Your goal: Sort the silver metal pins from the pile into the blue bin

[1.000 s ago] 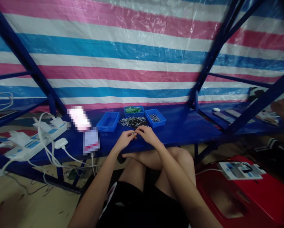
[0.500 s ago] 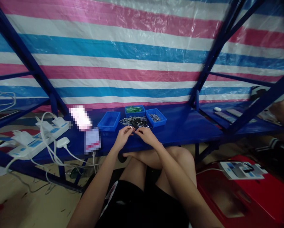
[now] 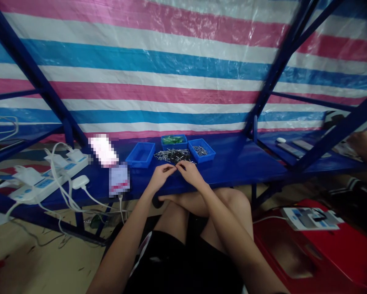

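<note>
My left hand (image 3: 161, 174) and my right hand (image 3: 188, 170) meet at the fingertips over the front of the blue table (image 3: 238, 163). Both are closed in a pinch; whatever they hold is too small to make out. Just behind them lies a loose pile of thin metal and black pieces (image 3: 173, 155). An empty blue tray (image 3: 141, 154) sits to the left of the pile. Behind it stands a blue tray with green pieces (image 3: 173, 141), and at its right a blue tray with small metal pieces (image 3: 201, 150).
Power strips (image 3: 45, 183) with white cables and two blurred-out devices (image 3: 119, 179) lie at the left. Blue frame posts rise on both sides. A red stool (image 3: 333, 249) carries another power strip at the right. Another person's hand (image 3: 365, 143) shows at the far right.
My left hand has shifted slightly right, and the fingertips of both hands have come together. The view has moved a little.
</note>
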Available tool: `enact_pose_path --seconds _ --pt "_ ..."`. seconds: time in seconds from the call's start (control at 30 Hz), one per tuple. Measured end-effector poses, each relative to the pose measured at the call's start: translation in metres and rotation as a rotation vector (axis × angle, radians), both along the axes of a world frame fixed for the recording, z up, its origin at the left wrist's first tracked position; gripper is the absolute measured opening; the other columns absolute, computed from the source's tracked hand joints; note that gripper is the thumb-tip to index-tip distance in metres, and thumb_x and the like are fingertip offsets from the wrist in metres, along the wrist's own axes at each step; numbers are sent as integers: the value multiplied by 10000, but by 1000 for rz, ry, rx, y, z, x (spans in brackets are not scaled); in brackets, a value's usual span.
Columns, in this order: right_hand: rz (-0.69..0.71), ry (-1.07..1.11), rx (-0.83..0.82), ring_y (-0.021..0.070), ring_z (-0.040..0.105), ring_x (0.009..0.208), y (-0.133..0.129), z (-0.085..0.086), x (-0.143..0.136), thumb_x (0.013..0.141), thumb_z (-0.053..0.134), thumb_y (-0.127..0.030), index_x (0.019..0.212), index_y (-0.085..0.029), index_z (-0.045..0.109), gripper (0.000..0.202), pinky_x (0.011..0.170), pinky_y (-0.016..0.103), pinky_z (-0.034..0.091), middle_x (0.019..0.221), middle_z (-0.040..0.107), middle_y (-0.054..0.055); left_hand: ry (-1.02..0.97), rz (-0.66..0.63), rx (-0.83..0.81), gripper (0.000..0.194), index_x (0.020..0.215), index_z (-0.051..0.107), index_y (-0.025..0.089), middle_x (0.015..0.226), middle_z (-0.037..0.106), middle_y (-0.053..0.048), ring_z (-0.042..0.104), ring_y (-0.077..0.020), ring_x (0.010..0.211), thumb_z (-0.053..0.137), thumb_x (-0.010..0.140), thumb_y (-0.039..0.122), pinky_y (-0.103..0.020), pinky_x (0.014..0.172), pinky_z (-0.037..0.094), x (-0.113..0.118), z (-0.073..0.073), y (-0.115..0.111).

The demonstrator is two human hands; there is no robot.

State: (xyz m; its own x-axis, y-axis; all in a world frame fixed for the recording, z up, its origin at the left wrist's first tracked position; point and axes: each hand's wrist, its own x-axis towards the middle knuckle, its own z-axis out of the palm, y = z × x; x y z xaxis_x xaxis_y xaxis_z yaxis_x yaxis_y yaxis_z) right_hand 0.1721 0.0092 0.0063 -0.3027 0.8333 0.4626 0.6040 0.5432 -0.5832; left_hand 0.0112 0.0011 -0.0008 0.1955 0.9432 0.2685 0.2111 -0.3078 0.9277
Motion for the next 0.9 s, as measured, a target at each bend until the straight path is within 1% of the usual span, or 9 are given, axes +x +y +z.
enact_pose_path --seconds 0.1,0.17,0.23,0.37,0.53,0.6,0.7,0.83,0.9 --pt "13 2 -3 134 567 787 0 0 0 873 453 -245 853 -186 611 170 734 241 405 834 633 33 -58 18 -15 309 851 661 143 815 658 -51 591 -176 759 594 731 420 -271 668 475 0 -2 1" --pt "13 50 -13 136 575 813 0 1 -1 868 458 -248 897 -187 606 163 752 245 414 865 639 36 -104 18 -28 301 843 648 140 827 657 -57 600 -181 772 598 728 414 -285 687 485 0 -3 3" --pt "13 123 -28 136 583 842 -1 3 -1 860 469 -258 958 -189 594 173 775 248 423 907 643 38 -130 -1 -55 291 837 633 139 793 657 -59 611 -183 752 598 729 407 -302 697 490 0 -4 3" --pt "45 207 -85 127 600 823 -1 7 -2 846 489 -276 1007 -200 581 200 779 248 439 895 650 21 -68 -40 -48 281 870 639 142 746 655 -49 610 -178 729 583 743 386 -300 716 474 -1 -5 3" --pt "2 234 -93 136 599 810 2 6 1 841 495 -281 999 -196 575 197 768 261 442 869 647 21 21 -12 -7 301 903 667 141 835 674 -59 600 -191 788 573 751 383 -298 755 452 -1 -2 2" --pt "-4 222 -75 136 594 818 4 4 3 840 500 -271 997 -194 574 190 774 259 434 880 644 24 34 -7 1 312 912 672 143 873 678 -63 598 -198 811 576 750 392 -300 762 448 -1 -1 2" --pt "29 140 -52 137 585 817 6 1 4 841 503 -237 905 -186 603 129 762 247 417 873 643 27 36 24 12 321 911 675 146 878 677 -59 595 -193 797 577 749 405 -291 739 452 -2 -2 2" --pt "43 40 -41 131 567 753 5 -2 2 852 493 -223 851 -185 602 115 704 234 397 822 640 16 -31 79 -12 345 919 665 145 872 669 -62 593 -183 750 584 737 427 -282 667 469 -2 -5 4" --pt "60 3 -54 127 563 740 3 -4 0 851 494 -216 845 -182 602 114 689 227 392 819 640 18 -68 80 -19 338 893 658 145 873 666 -61 598 -184 762 596 726 432 -289 689 478 -3 -6 5"
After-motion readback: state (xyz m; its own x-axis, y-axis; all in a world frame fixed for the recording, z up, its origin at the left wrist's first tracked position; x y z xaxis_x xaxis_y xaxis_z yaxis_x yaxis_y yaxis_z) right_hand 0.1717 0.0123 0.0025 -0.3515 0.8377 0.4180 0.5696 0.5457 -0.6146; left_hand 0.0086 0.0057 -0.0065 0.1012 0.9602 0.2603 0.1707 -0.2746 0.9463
